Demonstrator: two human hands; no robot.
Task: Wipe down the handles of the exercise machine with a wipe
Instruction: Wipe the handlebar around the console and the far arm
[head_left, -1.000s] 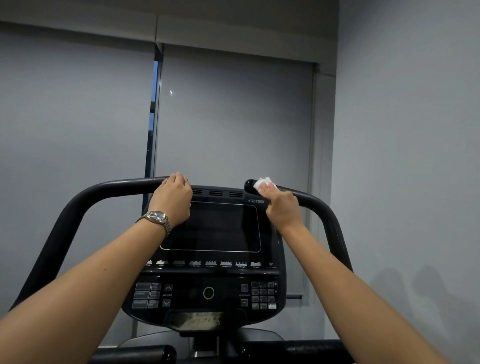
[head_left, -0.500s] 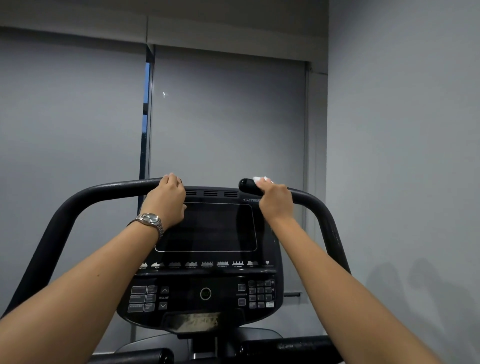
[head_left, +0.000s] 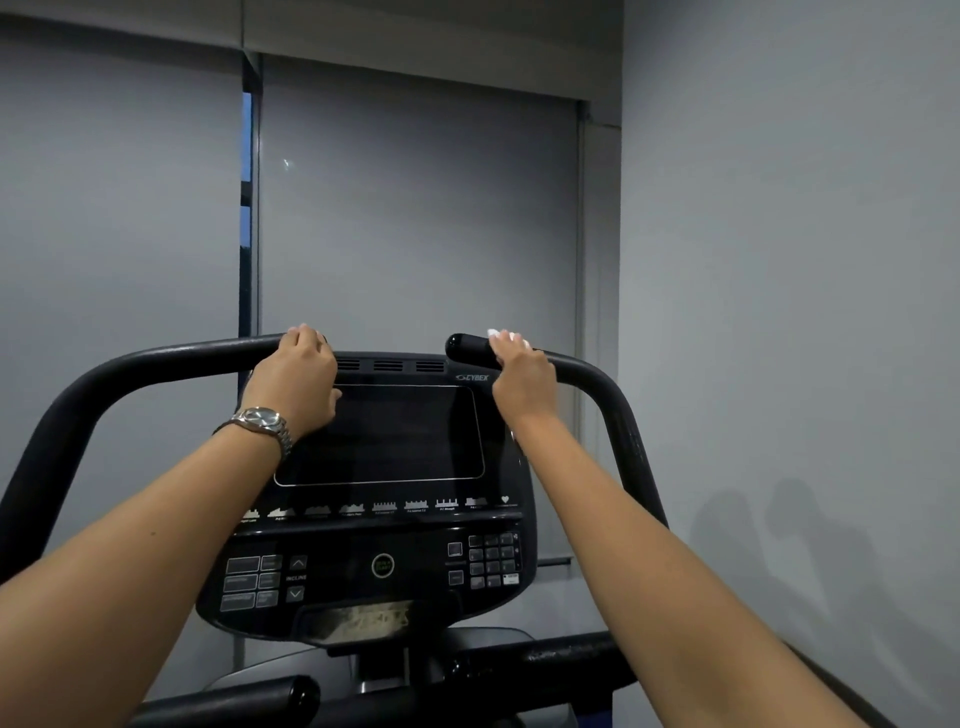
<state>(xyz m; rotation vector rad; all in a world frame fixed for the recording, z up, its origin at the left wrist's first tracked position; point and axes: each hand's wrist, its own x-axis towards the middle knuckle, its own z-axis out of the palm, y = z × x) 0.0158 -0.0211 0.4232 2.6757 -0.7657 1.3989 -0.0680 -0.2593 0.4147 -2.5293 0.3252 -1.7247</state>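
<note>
Two black curved handles rise on either side of the exercise machine's console (head_left: 384, 499). My left hand (head_left: 298, 379), with a metal watch on its wrist, grips the inner end of the left handle (head_left: 130, 369). My right hand (head_left: 522, 382) is wrapped over the right handle (head_left: 605, 384) just behind its rounded tip, pressing a white wipe (head_left: 506, 336) against the bar. Only a small edge of the wipe peeks out above the fingers.
A grey wall (head_left: 789, 312) stands close on the right, and grey roller blinds (head_left: 415, 208) hang just behind the machine. Lower black grip bars (head_left: 291, 693) cross the bottom of the view below the console.
My right hand has slid a little outward along the right handle, baring more of its tip, and the wipe is more covered by my fingers. My left hand has kept its grip.
</note>
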